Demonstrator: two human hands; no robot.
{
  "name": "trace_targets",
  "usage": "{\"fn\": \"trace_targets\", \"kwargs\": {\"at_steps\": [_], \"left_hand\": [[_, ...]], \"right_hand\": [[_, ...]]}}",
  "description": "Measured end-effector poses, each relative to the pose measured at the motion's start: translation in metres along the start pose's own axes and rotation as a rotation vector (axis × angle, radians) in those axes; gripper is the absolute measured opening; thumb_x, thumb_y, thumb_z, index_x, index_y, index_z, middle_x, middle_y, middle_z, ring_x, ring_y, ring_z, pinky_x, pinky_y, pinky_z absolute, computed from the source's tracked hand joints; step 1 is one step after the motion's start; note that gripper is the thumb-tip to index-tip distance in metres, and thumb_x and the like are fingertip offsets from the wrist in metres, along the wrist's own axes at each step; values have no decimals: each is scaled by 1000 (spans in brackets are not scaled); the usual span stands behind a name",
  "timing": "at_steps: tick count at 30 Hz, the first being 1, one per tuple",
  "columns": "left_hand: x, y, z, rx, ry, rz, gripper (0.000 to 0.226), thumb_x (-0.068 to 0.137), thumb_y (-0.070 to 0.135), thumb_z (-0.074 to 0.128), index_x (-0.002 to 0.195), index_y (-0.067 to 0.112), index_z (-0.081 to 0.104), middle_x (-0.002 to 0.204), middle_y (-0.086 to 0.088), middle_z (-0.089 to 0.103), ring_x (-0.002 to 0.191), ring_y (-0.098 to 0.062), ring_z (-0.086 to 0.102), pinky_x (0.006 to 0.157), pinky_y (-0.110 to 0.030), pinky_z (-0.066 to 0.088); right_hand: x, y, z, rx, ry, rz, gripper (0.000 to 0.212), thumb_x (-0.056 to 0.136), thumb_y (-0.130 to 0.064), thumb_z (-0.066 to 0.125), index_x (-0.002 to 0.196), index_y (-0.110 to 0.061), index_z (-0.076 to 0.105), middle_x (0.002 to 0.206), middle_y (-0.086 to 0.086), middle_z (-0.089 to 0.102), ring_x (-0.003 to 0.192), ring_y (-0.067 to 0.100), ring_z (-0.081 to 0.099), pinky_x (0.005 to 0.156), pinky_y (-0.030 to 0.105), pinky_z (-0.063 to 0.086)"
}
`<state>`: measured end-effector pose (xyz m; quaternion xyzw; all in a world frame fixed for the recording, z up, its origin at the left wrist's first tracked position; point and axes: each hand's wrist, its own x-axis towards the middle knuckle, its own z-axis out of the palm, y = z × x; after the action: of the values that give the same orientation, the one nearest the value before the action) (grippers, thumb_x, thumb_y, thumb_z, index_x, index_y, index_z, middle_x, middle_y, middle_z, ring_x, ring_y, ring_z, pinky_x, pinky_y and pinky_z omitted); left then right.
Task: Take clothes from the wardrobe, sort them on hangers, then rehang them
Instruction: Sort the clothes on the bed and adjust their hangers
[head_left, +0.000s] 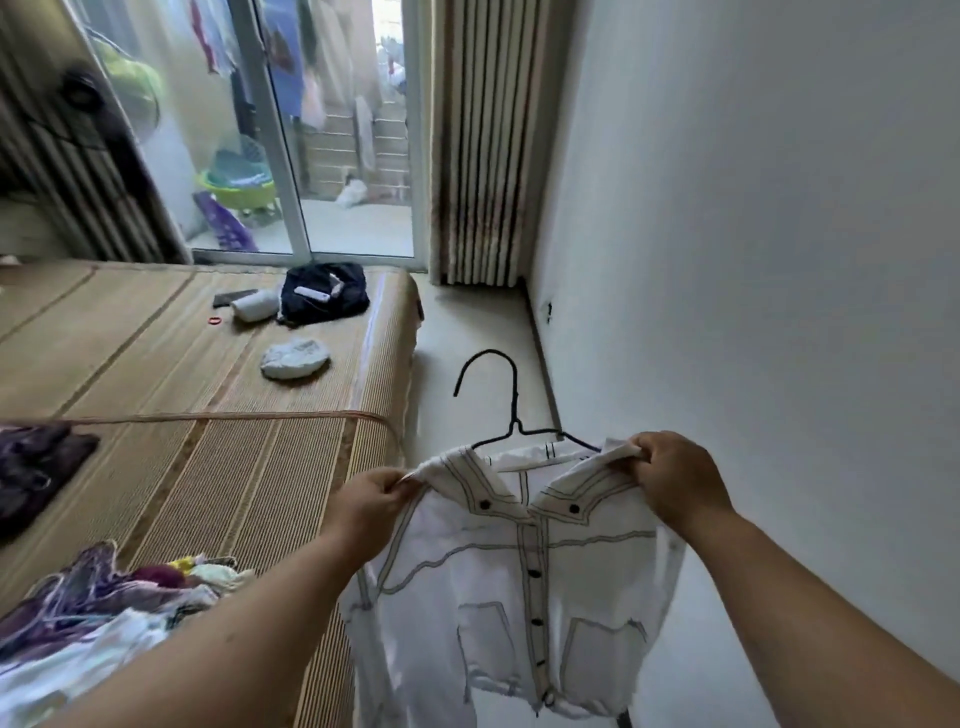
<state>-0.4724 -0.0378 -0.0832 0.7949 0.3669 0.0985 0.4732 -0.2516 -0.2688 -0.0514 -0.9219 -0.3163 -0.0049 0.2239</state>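
A white button-up shirt (514, 587) with dark stitching and black buttons hangs in front of me on a thin black wire hanger (511, 410), whose hook points up. My left hand (371, 506) pinches the shirt's left shoulder by the collar. My right hand (675, 480) grips the right shoulder over the hanger's end. The shirt is held above the floor, between the bed and the wall.
A bed with a woven mat (208, 441) fills the left side. A pile of mixed clothes (104, 603) lies at its near edge, a dark garment (31, 467) further left, a dark bag (324, 291) and white bundles farther off. White wall to the right, glass door ahead.
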Motion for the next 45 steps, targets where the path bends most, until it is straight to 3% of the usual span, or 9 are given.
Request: {"fn": "trace_targets", "kwargs": {"at_steps": [4, 10, 13, 19, 30, 34, 40, 43, 45], "left_hand": [[12, -1, -12, -49, 137, -96, 27, 90, 43, 56, 78, 26, 72, 76, -12, 70, 74, -35, 65, 67, -46, 52], [45, -33, -50, -129, 302, -278, 26, 94, 30, 54, 83, 14, 71, 82, -11, 71, 68, -22, 59, 60, -30, 43], [82, -61, -72, -151, 340, -330, 23, 92, 30, 56, 83, 16, 71, 82, -7, 71, 75, -26, 64, 67, -37, 50], [186, -123, -137, -245, 354, -424, 18, 91, 33, 55, 85, 26, 71, 81, 2, 73, 82, -25, 67, 77, -47, 56], [279, -196, -226, -316, 458, -556, 30, 90, 45, 56, 78, 19, 65, 78, -1, 70, 81, -26, 64, 73, -40, 51], [304, -234, -249, -358, 583, -662, 24, 90, 41, 58, 77, 22, 65, 77, 2, 69, 79, -23, 64, 72, -37, 52], [342, -293, -274, -333, 668, -931, 21, 94, 29, 55, 95, 11, 65, 75, -2, 60, 62, -15, 48, 52, -26, 30], [366, -331, -275, -342, 660, -1053, 12, 95, 22, 55, 97, 15, 63, 70, 3, 54, 58, -11, 45, 48, -20, 30], [379, -354, -273, -381, 692, -1114, 12, 95, 22, 55, 85, 17, 60, 64, 3, 50, 55, -12, 44, 46, -21, 27]], "right_hand": [[77, -30, 10, 60, -39, -174, 16, 87, -23, 59, 77, -15, 69, 79, 7, 63, 78, 26, 54, 65, 29, 31], [166, -107, 78, 152, -17, -347, 9, 82, -21, 66, 82, -15, 73, 84, 11, 68, 83, 31, 57, 70, 31, 38], [215, -150, 117, 142, -36, -424, 15, 82, -22, 68, 92, -13, 73, 93, 14, 68, 92, 34, 57, 79, 33, 40], [312, -245, 192, 191, -74, -485, 16, 81, -23, 70, 91, -13, 74, 94, 11, 65, 89, 28, 57, 73, 24, 33], [430, -406, 302, 45, -216, -774, 15, 77, -17, 73, 89, -7, 73, 92, 17, 66, 85, 34, 61, 76, 39, 51], [461, -460, 366, 68, -320, -816, 26, 82, -27, 67, 101, -10, 71, 104, 13, 64, 98, 31, 57, 83, 33, 47], [489, -518, 498, -122, -613, -977, 33, 83, -40, 45, 93, -21, 70, 100, 6, 68, 99, 28, 59, 87, 37, 42], [498, -541, 565, -306, -701, -1062, 18, 87, -38, 54, 85, -22, 61, 97, 7, 66, 101, 31, 57, 86, 38, 38], [499, -554, 602, -398, -795, -1066, 21, 90, -37, 54, 94, -17, 59, 101, 14, 63, 102, 36, 54, 82, 38, 44]]}}
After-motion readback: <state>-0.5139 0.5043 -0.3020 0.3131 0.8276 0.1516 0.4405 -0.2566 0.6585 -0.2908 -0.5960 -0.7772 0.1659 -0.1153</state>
